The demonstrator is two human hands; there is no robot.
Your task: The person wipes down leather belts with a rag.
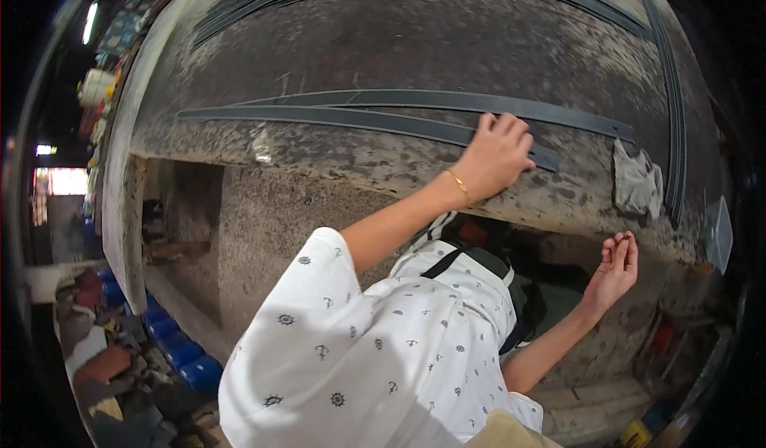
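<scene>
Two long, flat dark-grey straps lie along the near edge of the worn worktop. My left hand (496,157), with a bracelet at the wrist, has its fingers curled over the nearer strap (343,116) close to its right end. Just behind it, the farther strap (447,102) stretches on to the right. My right hand (616,268) is in front of the worktop's edge, below a crumpled grey cloth (637,181). Its thumb and fingers are pinched together at a tiny dark thing, too small to name.
More dark straps are piled at the back of the worktop (415,37), and a bundle of straps (672,105) runs down its right side. A clear plastic container (718,236) stands at the right corner. Blue containers (199,372) and scraps (108,366) are on the floor at left.
</scene>
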